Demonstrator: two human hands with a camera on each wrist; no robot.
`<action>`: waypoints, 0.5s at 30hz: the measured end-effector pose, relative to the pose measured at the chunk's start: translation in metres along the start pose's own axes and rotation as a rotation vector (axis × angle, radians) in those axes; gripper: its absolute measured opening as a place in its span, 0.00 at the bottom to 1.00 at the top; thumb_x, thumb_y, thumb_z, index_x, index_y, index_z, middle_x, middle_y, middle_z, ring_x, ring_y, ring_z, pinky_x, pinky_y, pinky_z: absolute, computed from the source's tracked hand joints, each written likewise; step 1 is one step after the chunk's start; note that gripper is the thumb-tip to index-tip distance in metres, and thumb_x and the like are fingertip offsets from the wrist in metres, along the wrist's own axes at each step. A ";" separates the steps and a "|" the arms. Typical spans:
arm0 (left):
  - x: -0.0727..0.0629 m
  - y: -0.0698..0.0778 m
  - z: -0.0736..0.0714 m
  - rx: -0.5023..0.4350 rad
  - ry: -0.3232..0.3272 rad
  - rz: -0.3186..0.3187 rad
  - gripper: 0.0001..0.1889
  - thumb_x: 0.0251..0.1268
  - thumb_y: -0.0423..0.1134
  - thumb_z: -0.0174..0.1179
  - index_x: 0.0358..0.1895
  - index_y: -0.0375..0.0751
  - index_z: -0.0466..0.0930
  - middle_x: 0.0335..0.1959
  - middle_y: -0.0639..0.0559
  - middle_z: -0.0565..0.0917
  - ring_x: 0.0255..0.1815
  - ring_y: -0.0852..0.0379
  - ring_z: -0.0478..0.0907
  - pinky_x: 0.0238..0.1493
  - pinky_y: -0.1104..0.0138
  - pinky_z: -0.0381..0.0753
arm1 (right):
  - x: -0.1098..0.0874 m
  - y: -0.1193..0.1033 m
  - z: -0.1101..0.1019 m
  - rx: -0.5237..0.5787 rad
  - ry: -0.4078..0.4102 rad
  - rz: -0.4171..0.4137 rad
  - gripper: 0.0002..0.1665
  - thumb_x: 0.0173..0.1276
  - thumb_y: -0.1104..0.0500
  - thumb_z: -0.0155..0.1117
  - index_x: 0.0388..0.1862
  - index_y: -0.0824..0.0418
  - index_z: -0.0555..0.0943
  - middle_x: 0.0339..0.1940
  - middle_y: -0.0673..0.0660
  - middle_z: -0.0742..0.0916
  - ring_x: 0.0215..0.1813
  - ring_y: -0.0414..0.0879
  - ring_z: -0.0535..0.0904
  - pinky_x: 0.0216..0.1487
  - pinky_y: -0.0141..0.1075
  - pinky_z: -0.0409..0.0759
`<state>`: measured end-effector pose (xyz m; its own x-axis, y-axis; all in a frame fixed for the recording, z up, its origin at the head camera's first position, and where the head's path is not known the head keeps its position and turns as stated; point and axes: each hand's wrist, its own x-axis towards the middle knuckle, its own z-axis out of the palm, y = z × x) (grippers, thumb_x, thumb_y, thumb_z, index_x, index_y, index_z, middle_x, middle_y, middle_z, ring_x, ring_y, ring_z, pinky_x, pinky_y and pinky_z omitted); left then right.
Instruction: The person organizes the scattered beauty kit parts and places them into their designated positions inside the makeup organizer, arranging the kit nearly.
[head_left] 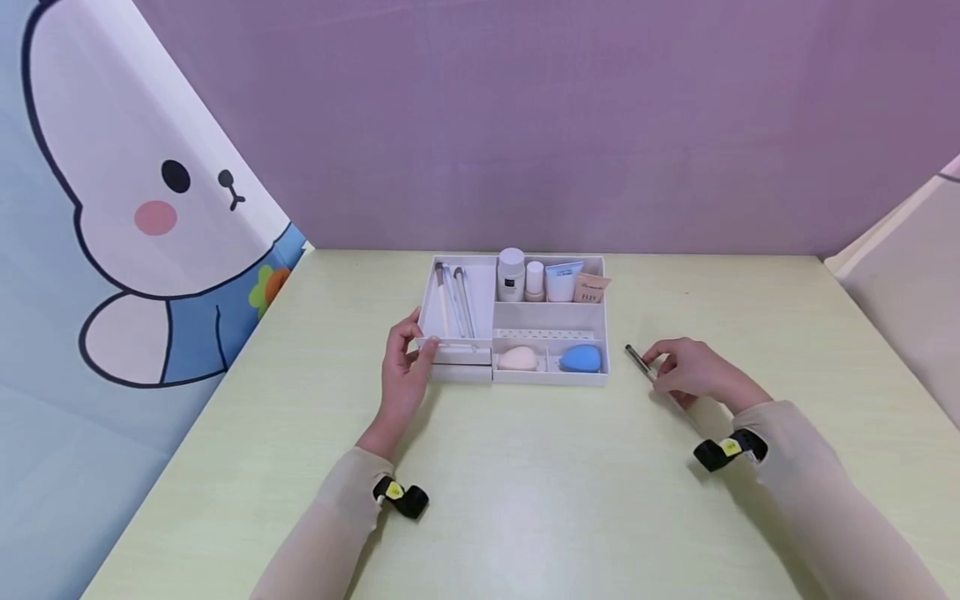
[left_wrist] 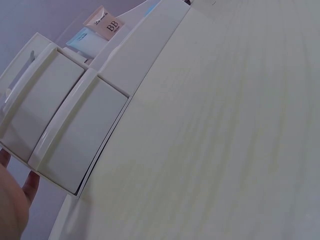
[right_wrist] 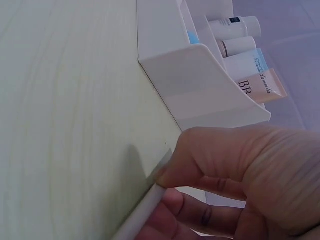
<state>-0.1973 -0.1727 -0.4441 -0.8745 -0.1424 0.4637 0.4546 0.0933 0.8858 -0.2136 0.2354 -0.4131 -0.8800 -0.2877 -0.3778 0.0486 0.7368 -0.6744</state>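
Observation:
A white cosmetics organizer (head_left: 550, 315) stands at the back middle of the table. My left hand (head_left: 403, 371) holds its front left corner, thumb over the front edge and fingers along the left side. Two drawer fronts (left_wrist: 82, 137) show close up in the left wrist view. To the right of the organizer, my right hand (head_left: 693, 371) pinches a slim makeup brush (head_left: 638, 360) between thumb and fingers. The brush's dark tip points toward the organizer, and its pale handle (right_wrist: 142, 212) slants close over the table. Several makeup brushes (head_left: 463, 302) lie in the organizer's left top tray.
A white bottle (head_left: 512, 279), a small capped bottle (head_left: 534, 282), a blue-white tube (head_left: 562, 283) and a BB cream tube (head_left: 591, 288) stand in the back compartments. A pink sponge (head_left: 518, 359) and a blue sponge (head_left: 581, 358) sit in front. A purple cloth (head_left: 555, 125) hangs behind the table.

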 end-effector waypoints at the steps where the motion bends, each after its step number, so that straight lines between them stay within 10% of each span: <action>1: 0.000 0.000 0.000 0.000 0.002 -0.003 0.09 0.68 0.23 0.56 0.43 0.24 0.64 0.69 0.36 0.69 0.66 0.44 0.68 0.45 0.70 0.72 | 0.000 0.000 0.000 0.003 -0.002 -0.002 0.29 0.59 0.67 0.66 0.60 0.70 0.72 0.39 0.62 0.83 0.29 0.47 0.79 0.28 0.44 0.83; 15: -0.003 0.034 0.004 0.020 -0.010 -0.019 0.09 0.67 0.20 0.54 0.42 0.20 0.62 0.68 0.27 0.67 0.65 0.39 0.68 0.45 0.70 0.71 | -0.001 0.009 -0.003 0.097 -0.003 -0.055 0.27 0.60 0.68 0.66 0.59 0.70 0.72 0.34 0.58 0.82 0.28 0.48 0.80 0.29 0.44 0.82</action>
<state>-0.1798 -0.1651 -0.4153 -0.8847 -0.1347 0.4462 0.4341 0.1103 0.8941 -0.2134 0.2444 -0.4166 -0.8813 -0.3279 -0.3403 0.0462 0.6570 -0.7525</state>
